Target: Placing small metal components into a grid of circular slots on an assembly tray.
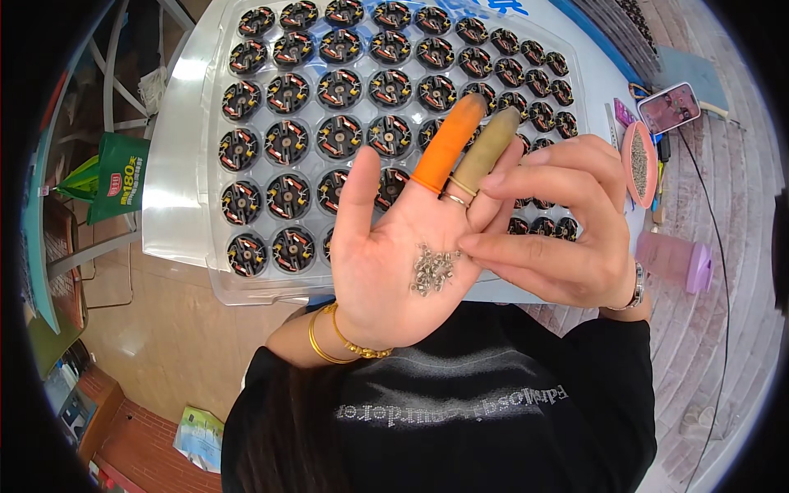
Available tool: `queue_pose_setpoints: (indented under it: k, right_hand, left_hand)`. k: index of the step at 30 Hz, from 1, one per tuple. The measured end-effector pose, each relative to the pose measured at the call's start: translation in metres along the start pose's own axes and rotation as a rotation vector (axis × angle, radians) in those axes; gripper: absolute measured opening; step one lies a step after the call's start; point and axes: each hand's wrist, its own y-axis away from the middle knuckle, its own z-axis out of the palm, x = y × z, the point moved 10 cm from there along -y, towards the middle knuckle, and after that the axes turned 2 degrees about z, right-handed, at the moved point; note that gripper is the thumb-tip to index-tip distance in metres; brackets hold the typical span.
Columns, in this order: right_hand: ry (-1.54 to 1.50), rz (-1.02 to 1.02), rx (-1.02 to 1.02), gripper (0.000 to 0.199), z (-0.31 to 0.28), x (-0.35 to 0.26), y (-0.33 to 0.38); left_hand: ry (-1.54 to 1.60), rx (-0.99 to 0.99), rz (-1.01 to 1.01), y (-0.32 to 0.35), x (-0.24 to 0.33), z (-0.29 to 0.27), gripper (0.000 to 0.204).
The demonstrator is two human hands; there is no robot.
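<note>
My left hand [386,255] is palm up with its fingers stretched out. A small heap of tiny silver metal pieces [433,269] lies on the palm. An orange finger cot [448,149] covers the index finger and an olive one [488,153] the middle finger. At the palm's outer edge, beside the heap, my right hand [567,226] has thumb and index fingertip pinched together; whatever is between them is too small to make out. Behind both hands, a clear plastic tray [271,297] carries rows of round black parts [286,142] with copper-red and yellow bits. The hands cover some of them.
Right of the tray, a pink oval dish [652,182] holds many tiny metal pieces. A phone [670,107] lies beyond it, and a clear container with a purple lid [699,269] is nearer. A black cable [726,279] runs down the right. A green bag [119,181] hangs at left.
</note>
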Motion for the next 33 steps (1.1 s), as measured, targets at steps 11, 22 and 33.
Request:
queue_pose_setpoints:
  k: [11, 22, 33]
  right_hand:
    - [-0.061, 0.081, -0.032, 0.028, -0.002, 0.003, 0.004]
    - [-0.128, 0.267, -0.028, 0.026, -0.001, 0.015, 0.011]
    - [-0.198, 0.312, -0.039, 0.026, 0.006, 0.019, 0.015]
  left_hand:
    - [0.059, 0.014, 0.024, 0.000, 0.002, 0.000, 0.080]
    - [0.107, -0.014, 0.069, 0.000, 0.006, 0.001, 0.077]
    - [0.097, -0.007, 0.090, 0.000, 0.007, 0.003, 0.078]
